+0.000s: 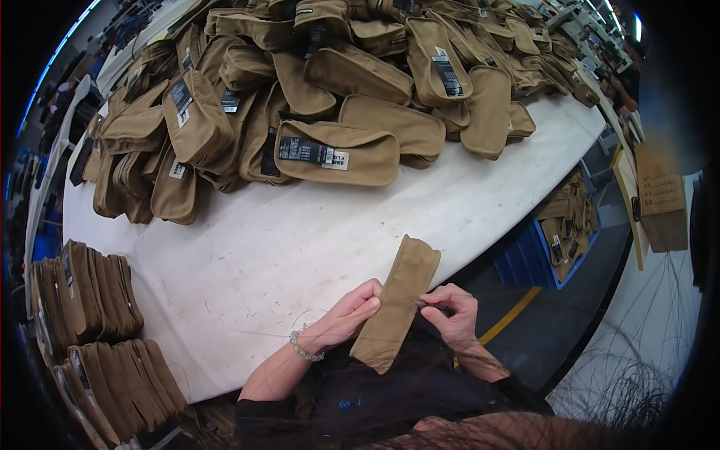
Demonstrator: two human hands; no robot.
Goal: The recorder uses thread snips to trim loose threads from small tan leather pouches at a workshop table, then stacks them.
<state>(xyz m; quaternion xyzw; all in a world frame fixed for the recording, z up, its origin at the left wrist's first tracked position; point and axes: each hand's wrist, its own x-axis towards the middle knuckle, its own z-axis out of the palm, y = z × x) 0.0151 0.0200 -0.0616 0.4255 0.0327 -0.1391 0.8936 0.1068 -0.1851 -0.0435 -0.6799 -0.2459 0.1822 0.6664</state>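
Note:
A long, narrow tan fabric pouch (401, 289) is held slanting in front of me, over the table's near edge and my dark clothing. My left hand (355, 311) is closed on its left side, thumb on top. At the pouch's right edge is my right hand (452, 315), its fingers pinched round what look like thread snips (420, 303). Only their small dark tip shows at the fabric, and the rest is hidden in the palm. A beaded bracelet (306, 345) circles my left wrist.
Tan pouches with dark labels (337, 154) lie heaped across the far side of the white table (247, 262). Stacked pouches (97, 292) stand at the left. Right of the table, a blue crate (529, 251) holds more tan pieces. A cardboard box (661, 199) stands farther right.

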